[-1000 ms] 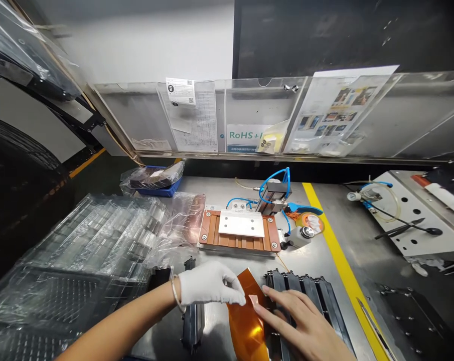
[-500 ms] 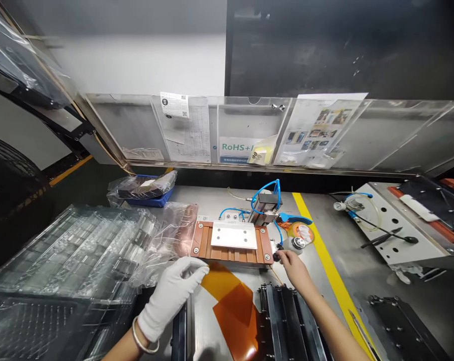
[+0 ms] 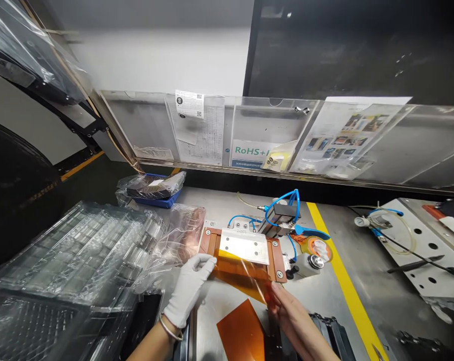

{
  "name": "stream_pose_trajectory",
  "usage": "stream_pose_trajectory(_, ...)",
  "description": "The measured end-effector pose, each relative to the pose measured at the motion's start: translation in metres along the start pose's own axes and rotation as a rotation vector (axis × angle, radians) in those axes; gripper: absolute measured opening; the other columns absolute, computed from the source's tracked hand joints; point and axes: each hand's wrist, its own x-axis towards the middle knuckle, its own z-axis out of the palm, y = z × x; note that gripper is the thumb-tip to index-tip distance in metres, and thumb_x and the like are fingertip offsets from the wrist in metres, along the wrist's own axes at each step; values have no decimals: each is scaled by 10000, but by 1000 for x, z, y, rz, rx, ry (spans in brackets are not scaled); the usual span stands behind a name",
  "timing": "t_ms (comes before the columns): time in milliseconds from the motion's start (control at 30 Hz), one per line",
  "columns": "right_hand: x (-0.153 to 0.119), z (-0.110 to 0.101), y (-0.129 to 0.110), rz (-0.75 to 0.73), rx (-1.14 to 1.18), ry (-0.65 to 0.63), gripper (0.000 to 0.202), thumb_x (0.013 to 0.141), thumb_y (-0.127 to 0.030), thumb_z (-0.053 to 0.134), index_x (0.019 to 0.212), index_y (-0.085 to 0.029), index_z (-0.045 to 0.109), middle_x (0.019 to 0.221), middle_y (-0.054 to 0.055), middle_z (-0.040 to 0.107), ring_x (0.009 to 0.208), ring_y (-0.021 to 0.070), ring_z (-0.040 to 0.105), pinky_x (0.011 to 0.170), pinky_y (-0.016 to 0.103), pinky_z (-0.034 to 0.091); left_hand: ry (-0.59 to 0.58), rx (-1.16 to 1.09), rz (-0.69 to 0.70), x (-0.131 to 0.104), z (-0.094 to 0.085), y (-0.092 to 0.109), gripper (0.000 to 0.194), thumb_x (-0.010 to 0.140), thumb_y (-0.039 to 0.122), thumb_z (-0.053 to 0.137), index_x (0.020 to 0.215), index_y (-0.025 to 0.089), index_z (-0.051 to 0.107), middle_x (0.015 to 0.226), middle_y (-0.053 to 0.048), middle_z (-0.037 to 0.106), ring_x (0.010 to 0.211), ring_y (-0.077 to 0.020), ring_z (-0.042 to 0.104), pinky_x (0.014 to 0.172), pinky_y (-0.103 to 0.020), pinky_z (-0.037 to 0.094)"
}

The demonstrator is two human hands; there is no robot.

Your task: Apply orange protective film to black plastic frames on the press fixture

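Closest in, a loose orange sheet [image 3: 241, 331] lay flat on the worktop [image 3: 347, 301] beside black trays [image 3: 324, 333]. The gloved left hand [image 3: 191, 288] pinched the left edge of an amber film strip [image 3: 242, 268], and the bare right hand [image 3: 287, 308] gripped its right end, I think, though it was blurry there. The film sat stretched over the front edge of the copper-brown fixture [image 3: 245, 248] with its white plate. To the left, bagged clear trays [image 3: 80, 260] were stacked up. Farther back, a blue bin [image 3: 157, 200] held a bagged dark part. A sign [image 3: 251, 150] read "RoHS+". Bare worktop ran right of the yellow line [image 3: 343, 271].
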Motion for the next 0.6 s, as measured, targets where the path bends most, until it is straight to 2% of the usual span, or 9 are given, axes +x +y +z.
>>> stream_pose_trajectory(100, 15, -2, -6, -33, -40, -29, 401, 674, -516, 769, 771, -155, 624, 702, -16, 528, 592, 53, 375, 535, 141, 336, -10, 25, -4, 10, 3, -6, 429, 743, 547, 599, 891, 144, 611, 844, -45, 618, 820, -175, 561, 780, -284, 450)
stream_pose_trajectory(233, 40, -4, -16, -52, -148, 19, 515, 632, -598, 758, 838, -167, 567, 736, -21, 497, 606, 64, 385, 538, 171, 330, -25, 93, 9, 29, 8, -14, 362, 783, 504, 557, 853, 149, 571, 804, -26, 591, 761, -157, 547, 741, -280, 434)
stream_pose_trajectory(433, 81, -8, -34, -101, -421, 95, 534, 609, -587, 727, 657, -182, 382, 506, -80, 225, 455, 53, 186, 458, 206, 132, -14, 442, -12, 59, 20, -24, 202, 819, 362, 487, 742, 175, 481, 706, 25, 495, 677, -121, 454, 674, -256, 367)
stream_pose_trajectory(600, 106, -12, -41, -63, -586, 191, 493, 586, -559, 673, 687, -199, 352, 505, -86, 262, 416, 48, 214, 452, 205, 107, -13, 547, -19, 74, 28, -20, 100, 799, 239, 466, 725, 174, 448, 740, 19, 497, 686, -122, 434, 680, -267, 329)
